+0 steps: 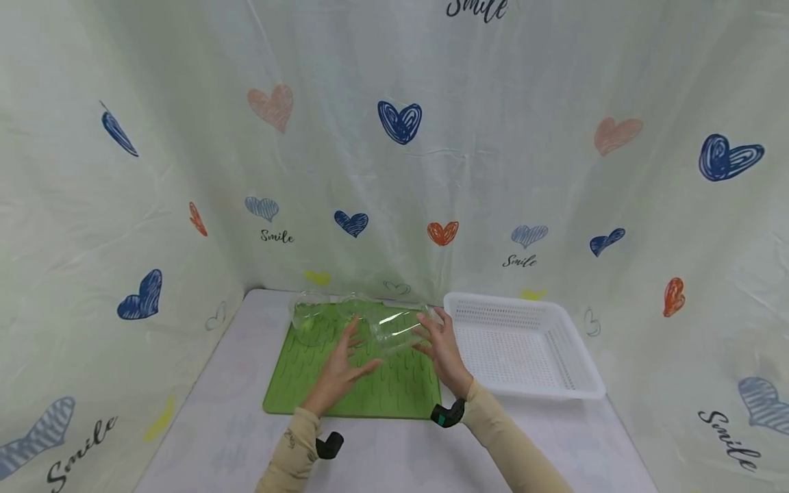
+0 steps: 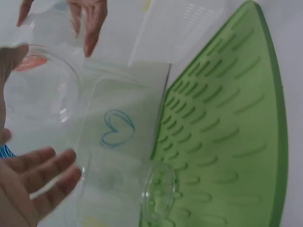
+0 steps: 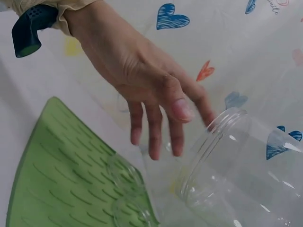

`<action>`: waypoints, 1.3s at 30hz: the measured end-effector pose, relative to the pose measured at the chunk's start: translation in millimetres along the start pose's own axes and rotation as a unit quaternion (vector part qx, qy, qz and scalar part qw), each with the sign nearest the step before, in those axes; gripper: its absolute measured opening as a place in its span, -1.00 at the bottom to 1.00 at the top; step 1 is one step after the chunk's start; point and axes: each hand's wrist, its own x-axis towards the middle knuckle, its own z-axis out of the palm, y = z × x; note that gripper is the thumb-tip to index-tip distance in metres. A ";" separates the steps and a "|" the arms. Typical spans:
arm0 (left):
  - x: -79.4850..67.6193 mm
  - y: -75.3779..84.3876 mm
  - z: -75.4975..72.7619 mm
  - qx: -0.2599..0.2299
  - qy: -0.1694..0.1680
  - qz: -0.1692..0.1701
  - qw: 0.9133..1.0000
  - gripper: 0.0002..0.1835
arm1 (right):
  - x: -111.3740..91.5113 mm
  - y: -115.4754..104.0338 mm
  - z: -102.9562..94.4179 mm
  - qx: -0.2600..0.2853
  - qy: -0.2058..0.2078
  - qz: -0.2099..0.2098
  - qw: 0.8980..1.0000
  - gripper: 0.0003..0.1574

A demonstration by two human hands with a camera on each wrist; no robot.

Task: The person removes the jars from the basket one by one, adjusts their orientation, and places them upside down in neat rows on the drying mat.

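A clear jar (image 1: 397,327) is tilted on its side above the green mat (image 1: 370,383). At its threaded mouth (image 3: 208,151), my right hand (image 1: 445,346) grips the jar, index finger on the rim; some contact is hidden. Facing the jar's other end, my left hand (image 1: 339,370) has its fingers and thumb spread apart, holding nothing. In the left wrist view the round jar end (image 2: 42,90) shows between the thumb and fingers of the left hand (image 2: 28,189). Two more clear containers, one at the left (image 1: 311,318) and one nearer the middle (image 1: 353,308), stand at the mat's back.
A white perforated plastic basket (image 1: 524,394) stands on the table (image 1: 394,452) right of the mat. Behind and at both sides hangs a pale curtain (image 1: 333,164) printed with hearts and the word Smile. Dark wrist-worn cameras sit on both sleeves.
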 end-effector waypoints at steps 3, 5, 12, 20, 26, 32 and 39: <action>-6.0 -11.0 -7.0 0.052 0.031 -0.054 0.997 -0.17 | 1.3 -7.9 1.6 -0.034 0.019 -0.026 0.999 0.06; -10.2 -21.7 -12.7 0.101 0.056 -0.085 0.990 -0.30 | 5.2 -9.4 0.8 -0.066 0.028 -0.041 0.997 0.06; -20.7 -59.5 -26.1 0.265 0.095 -0.157 0.946 -0.47 | 26.5 -3.6 -4.3 -0.173 0.058 -0.098 0.978 0.18; -29.7 -83.7 -29.9 0.279 0.100 -0.179 0.938 -0.50 | 53.7 4.6 -3.4 -0.259 0.086 -0.140 0.952 0.19; -32.1 -91.5 -31.0 0.289 0.095 -0.177 0.936 -0.54 | 69.5 11.1 -1.0 -0.289 0.099 -0.136 0.942 0.19; -32.8 -90.7 -32.6 0.295 0.081 -0.181 0.935 -0.55 | 78.0 22.0 2.4 -0.307 0.099 -0.132 0.937 0.20; -32.7 -91.0 -31.6 0.294 0.080 -0.178 0.935 -0.52 | 83.2 33.8 5.6 -0.336 0.079 -0.134 0.929 0.23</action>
